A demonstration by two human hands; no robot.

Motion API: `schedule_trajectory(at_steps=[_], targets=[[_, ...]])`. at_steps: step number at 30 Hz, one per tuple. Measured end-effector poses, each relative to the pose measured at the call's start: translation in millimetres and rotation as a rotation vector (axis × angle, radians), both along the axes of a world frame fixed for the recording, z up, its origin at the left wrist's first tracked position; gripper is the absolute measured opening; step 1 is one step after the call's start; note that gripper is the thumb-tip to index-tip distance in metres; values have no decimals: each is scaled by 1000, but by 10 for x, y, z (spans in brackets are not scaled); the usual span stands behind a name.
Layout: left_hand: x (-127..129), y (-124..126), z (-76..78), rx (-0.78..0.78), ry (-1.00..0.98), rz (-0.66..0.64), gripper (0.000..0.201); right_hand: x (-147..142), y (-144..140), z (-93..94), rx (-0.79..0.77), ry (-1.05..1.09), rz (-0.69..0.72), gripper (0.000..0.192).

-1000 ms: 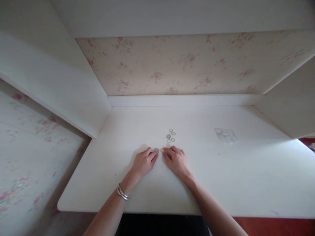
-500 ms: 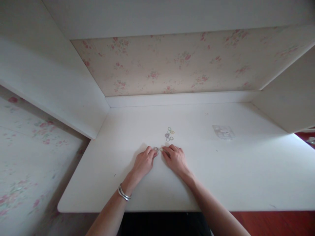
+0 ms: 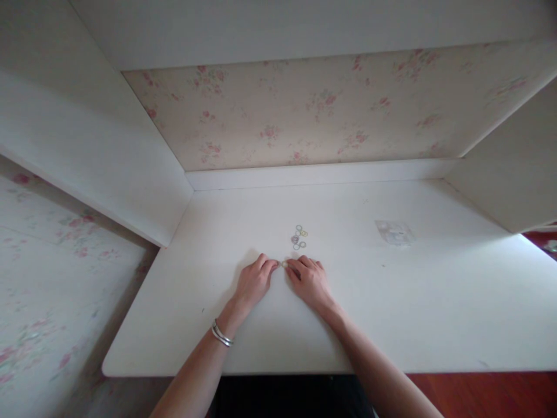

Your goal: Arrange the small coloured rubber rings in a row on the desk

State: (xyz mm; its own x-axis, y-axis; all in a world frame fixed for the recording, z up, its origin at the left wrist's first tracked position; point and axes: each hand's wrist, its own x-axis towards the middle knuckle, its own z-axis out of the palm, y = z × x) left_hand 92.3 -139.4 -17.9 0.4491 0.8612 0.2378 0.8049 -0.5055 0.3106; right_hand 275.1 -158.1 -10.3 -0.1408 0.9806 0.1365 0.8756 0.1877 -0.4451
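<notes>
My left hand [image 3: 255, 280] rests low over the white table with thumb and fingers pinched on a small pale ring [image 3: 279, 264], mostly covered by the fingertips. Facing it, my right hand [image 3: 310, 281] pinches a cream-yellow ring [image 3: 284, 264] between thumb and forefinger. The two rings are side by side, very close; whether they touch I cannot tell. Just beyond my hands lies a loose cluster of several small thin rings [image 3: 302, 245], some greenish, yellow or grey. What the rings are made of is too small to tell.
A flat clear plastic bag [image 3: 395, 233] lies on the white table [image 3: 435, 302] to the right. White panels [image 3: 143, 145] stand at both sides, with a shelf [image 3: 278, 32] overhead and floral wallpaper [image 3: 322, 110] behind. The table's front edge runs close to my body.
My left fingers have shifted slightly right and closed over the pale ring beside them, which showed more fully before. My right hand holds its ring in about the same place.
</notes>
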Motion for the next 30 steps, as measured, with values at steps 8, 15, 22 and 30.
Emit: schedule_trajectory(at_steps=[8,15,22,30], targets=[[-46,-16,-1,-3,-165,66,22,12,7,-52,17,43,-7,24],[-63,-11,19,-21,-270,162,22,173,112,-151,14,285,-129,30],[-78,11,19,-49,-339,176,22,441,397,-113,15,63,-153,28],[-107,21,11,-53,-339,155,20,450,493,-88,-14,-49,-45,27]])
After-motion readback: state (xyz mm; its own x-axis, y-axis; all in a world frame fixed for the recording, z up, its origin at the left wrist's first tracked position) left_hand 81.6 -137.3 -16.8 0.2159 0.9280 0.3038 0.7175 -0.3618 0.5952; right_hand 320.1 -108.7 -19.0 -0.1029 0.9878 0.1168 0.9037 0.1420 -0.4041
